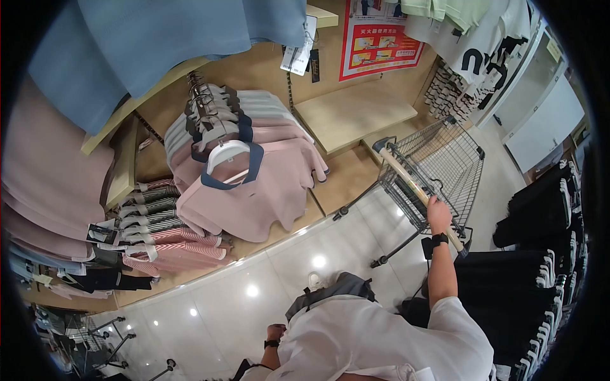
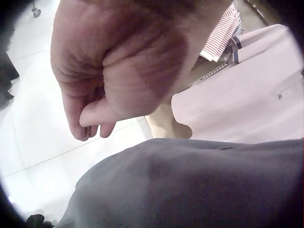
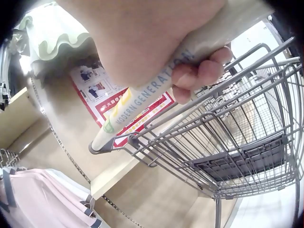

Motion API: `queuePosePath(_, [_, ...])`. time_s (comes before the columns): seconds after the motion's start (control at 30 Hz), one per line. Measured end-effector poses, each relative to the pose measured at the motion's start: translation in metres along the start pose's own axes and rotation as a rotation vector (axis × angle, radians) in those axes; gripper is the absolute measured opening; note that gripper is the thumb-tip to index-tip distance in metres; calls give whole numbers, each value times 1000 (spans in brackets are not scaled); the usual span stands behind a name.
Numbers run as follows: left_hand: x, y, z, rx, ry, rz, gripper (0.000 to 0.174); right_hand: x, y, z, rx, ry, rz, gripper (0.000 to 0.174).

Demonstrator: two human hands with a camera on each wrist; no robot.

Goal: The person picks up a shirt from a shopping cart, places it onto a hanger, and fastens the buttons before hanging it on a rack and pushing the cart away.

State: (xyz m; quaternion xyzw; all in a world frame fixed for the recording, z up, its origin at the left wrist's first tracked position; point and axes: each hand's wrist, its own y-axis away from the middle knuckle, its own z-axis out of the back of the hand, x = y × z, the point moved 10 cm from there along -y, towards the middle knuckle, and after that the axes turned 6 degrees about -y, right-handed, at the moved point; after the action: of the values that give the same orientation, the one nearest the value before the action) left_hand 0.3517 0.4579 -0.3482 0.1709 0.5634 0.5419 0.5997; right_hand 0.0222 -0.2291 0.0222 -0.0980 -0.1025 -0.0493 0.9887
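Note:
My right hand (image 1: 439,214) grips the pale handle bar (image 1: 406,178) of a metal shopping cart (image 1: 438,166). In the right wrist view the fingers (image 3: 202,73) curl round the printed handle (image 3: 142,97), with the wire basket (image 3: 237,142) beyond. My left hand (image 1: 276,331) hangs low beside the body, holding nothing; in the left wrist view this hand (image 2: 118,66) has loosely bent fingers, near grey cloth (image 2: 190,185). Pink polo shirts with navy collars (image 1: 254,197) hang on the rack ahead, touched by neither hand.
A wooden shelf (image 1: 356,114) stands behind the cart. Black garments on white hangers (image 1: 502,273) line the right side. Striped shirts (image 1: 171,235) hang at the left, blue garments (image 1: 171,38) above. Glossy tiles (image 1: 279,273) cover the floor. A red-framed poster (image 1: 381,44) is on the wall.

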Motion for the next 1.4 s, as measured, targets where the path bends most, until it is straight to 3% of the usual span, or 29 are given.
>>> queuePosePath(0.1, [7,6,2,-7,34,87,18,5,4,7,8,1,2,62])
queuePosePath(0.17, [-14,5,-2,61,-66,-252,17,6,5,12,7,-5,-34,62])
queuePosePath(0.2, [-18,6,-2,61,-66,-253,17,7,6,14,7,-6,-34,62])
queuePosePath(0.27, [9,1,-1,25,197,103,17,8,8,13,55,-29,-48,64])
queuePosePath(0.37, [15,-1,0,-16,223,242,18,7,9,13,43,-33,-53,63])
queuePosePath(0.5, [9,0,0,-22,297,235,18,12,14,17,29,-34,-50,63])
queuePosePath(0.67, [31,-26,-1,27,146,139,21,12,17,14,25,-16,-38,62])
queuePosePath(1.0, [26,-10,0,91,284,238,24,21,33,14,11,12,-4,61])
queuePosePath(1.07, [18,-2,3,12,358,255,23,24,35,16,2,-15,20,61])
queuePosePath(1.2, [9,7,0,69,158,282,25,23,35,15,-34,11,34,60])
queuePosePath(1.27, [7,3,-2,51,337,255,22,23,37,17,-44,25,29,59])
queuePosePath(1.4, [-3,0,-3,59,289,235,21,20,36,16,-46,31,21,58])
